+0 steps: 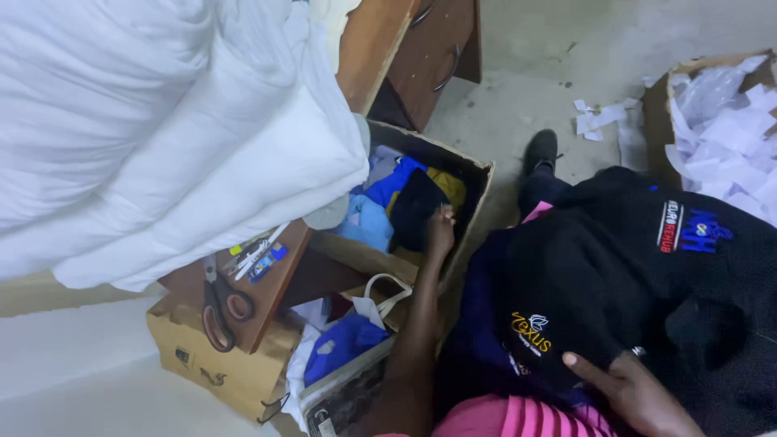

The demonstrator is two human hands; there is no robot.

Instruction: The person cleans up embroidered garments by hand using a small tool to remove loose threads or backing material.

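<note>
The left hand [441, 231] reached into an open brown cardboard box [477, 182] on the floor, its fingers closed on a dark folded cloth [414, 209] that stood among blue [394, 182], pale blue [364, 222] and yellow fabric pieces [449, 186]. The right hand [635, 392] lay flat, fingers spread, on a black garment with embroidered emblems [615, 275] draped over the lap. Just left of the box, black-handled scissors [218, 303] and several pens [257, 252] rested on a brown wooden board [279, 279] beneath a bulky white padded quilt [162, 121]. A white tote bag holding blue cloth [348, 336] sat near the forearm. At upper right, a second cardboard box of white paper scraps [720, 129] stood well apart.
</note>
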